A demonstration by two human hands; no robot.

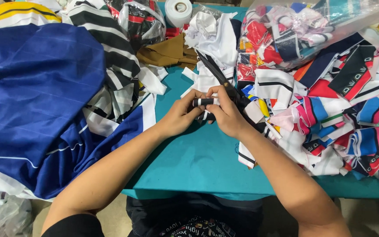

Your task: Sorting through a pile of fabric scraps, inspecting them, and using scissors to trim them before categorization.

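Observation:
My left hand [178,116] and my right hand [227,115] meet over the teal table [198,162]. Together they pinch a small black-and-white striped fabric strip [205,102]. Large black scissors [218,72] sit in my right hand, blades pointing up and away from me. Whether the blades are apart or closed is hard to tell.
A big blue garment [36,101] with striped pieces lies at the left. A heap of multicoloured striped collar pieces [330,118] fills the right. A clear bag of more pieces [294,30], white scraps [211,35], brown cloth [165,52] and a white tape roll [178,11] lie at the back.

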